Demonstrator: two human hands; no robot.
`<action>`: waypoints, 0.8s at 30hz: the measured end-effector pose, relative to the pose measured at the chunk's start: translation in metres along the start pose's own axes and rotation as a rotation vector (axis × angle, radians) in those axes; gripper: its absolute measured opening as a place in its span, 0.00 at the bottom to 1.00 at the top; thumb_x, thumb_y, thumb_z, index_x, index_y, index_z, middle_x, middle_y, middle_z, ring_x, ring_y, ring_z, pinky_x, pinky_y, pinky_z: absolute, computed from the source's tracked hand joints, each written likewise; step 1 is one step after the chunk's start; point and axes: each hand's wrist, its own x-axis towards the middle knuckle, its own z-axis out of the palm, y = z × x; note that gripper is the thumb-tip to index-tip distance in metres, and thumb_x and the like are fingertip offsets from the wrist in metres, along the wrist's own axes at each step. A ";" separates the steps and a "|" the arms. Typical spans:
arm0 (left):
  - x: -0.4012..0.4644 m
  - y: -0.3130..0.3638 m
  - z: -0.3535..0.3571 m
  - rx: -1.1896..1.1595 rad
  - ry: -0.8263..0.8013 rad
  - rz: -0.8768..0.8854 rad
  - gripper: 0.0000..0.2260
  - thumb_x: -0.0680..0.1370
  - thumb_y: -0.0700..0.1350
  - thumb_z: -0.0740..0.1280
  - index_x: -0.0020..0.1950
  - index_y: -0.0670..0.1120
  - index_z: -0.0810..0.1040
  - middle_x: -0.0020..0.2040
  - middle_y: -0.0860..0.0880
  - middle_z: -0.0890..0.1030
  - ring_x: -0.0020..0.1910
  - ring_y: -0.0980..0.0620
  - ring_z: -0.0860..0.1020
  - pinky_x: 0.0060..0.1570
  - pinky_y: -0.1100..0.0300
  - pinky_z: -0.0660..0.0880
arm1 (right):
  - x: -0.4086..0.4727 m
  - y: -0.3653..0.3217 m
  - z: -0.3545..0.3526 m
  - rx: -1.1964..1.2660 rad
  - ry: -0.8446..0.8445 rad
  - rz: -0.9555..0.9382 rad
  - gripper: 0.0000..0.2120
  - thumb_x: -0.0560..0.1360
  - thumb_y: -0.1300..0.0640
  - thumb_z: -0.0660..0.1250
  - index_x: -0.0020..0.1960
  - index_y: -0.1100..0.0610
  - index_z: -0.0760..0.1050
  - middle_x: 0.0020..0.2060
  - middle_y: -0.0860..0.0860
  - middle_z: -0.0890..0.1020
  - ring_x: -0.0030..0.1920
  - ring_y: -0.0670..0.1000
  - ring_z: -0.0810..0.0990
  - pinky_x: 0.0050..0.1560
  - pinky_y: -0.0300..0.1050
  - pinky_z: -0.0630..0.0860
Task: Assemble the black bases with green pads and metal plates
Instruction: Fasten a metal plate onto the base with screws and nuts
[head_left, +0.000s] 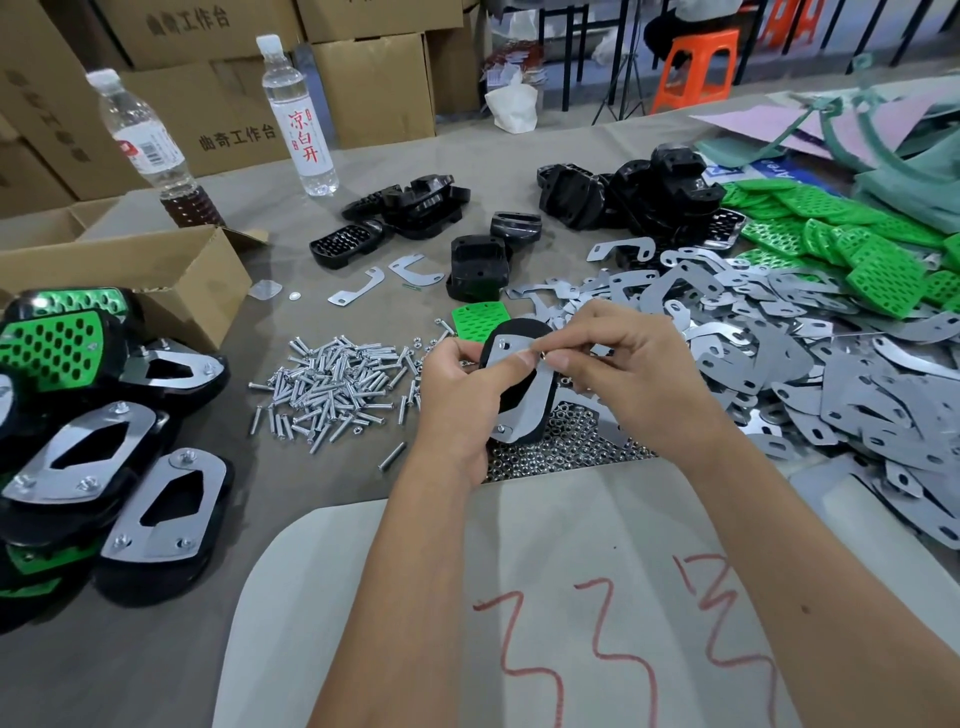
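My left hand (457, 395) grips a black base (517, 384) from its left side, underside facing me, with a curved metal plate (530, 395) lying on it. My right hand (618, 358) pinches a small nut (543, 355) at the upper part of that plate. A screw end shows at the plate's lower corner. A green pad (475, 319) lies on the table just behind the base. Loose screws (332, 384) are heaped to the left and small nuts (561, 441) lie under my hands.
Finished assemblies (104, 441) pile up at the left by an open carton (124, 270). Spare black bases (634, 192) sit at the back, metal plates (805, 364) spread across the right, green pads (852, 244) beyond them. Two water bottles (301, 114) stand at the back left.
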 end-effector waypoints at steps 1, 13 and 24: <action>-0.001 0.001 0.000 0.011 -0.006 -0.005 0.19 0.63 0.43 0.79 0.48 0.43 0.75 0.40 0.43 0.85 0.36 0.44 0.84 0.41 0.45 0.81 | 0.000 0.000 -0.002 0.000 -0.013 0.009 0.08 0.76 0.68 0.74 0.51 0.59 0.87 0.40 0.56 0.79 0.37 0.45 0.76 0.37 0.38 0.74; -0.001 -0.001 0.007 -0.001 0.006 -0.013 0.22 0.61 0.45 0.78 0.50 0.42 0.74 0.41 0.41 0.84 0.35 0.44 0.83 0.39 0.48 0.80 | -0.004 0.005 0.005 -0.080 0.178 -0.024 0.09 0.69 0.56 0.83 0.40 0.58 0.83 0.33 0.53 0.81 0.35 0.49 0.75 0.31 0.43 0.74; 0.005 -0.006 0.004 -0.005 0.032 0.000 0.16 0.70 0.38 0.80 0.49 0.42 0.75 0.38 0.45 0.84 0.34 0.49 0.83 0.36 0.55 0.79 | -0.003 0.004 0.006 -0.150 0.102 -0.091 0.06 0.74 0.66 0.77 0.48 0.57 0.88 0.38 0.55 0.80 0.39 0.57 0.77 0.34 0.59 0.76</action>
